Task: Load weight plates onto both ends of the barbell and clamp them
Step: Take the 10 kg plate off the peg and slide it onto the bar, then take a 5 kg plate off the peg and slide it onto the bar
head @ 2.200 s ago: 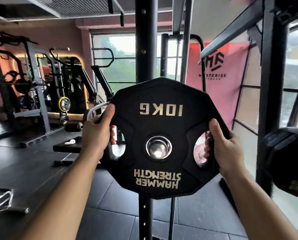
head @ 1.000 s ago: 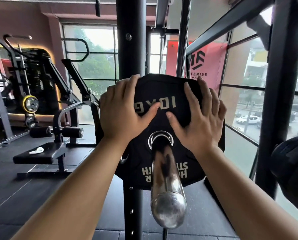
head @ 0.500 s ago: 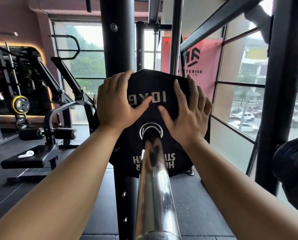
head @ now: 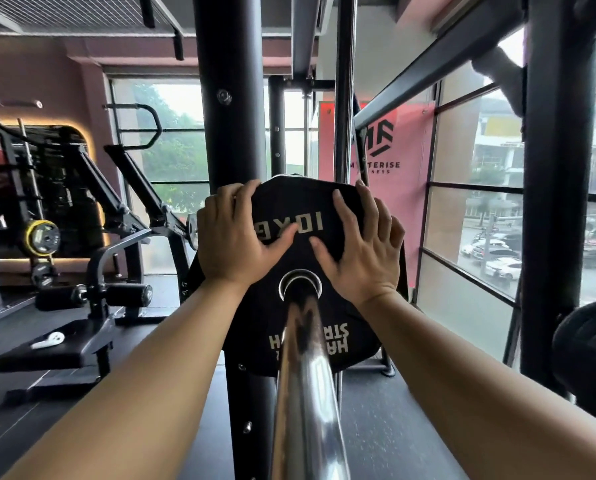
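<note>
gym floor (head: 376,410), hands pressing plate (head: 300,202), barbell sleeve (head: 307,375)

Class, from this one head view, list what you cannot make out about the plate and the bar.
Head view, all items.
- 10KG plate: whether it sits fully home; its own body hides what lies behind.
- Barbell sleeve: near tip cut off by the bottom edge.
- Plate lettering: partly covered by the left hand, right hand and sleeve.
- Dark round object, right: cut by the edge, blurred.
</note>
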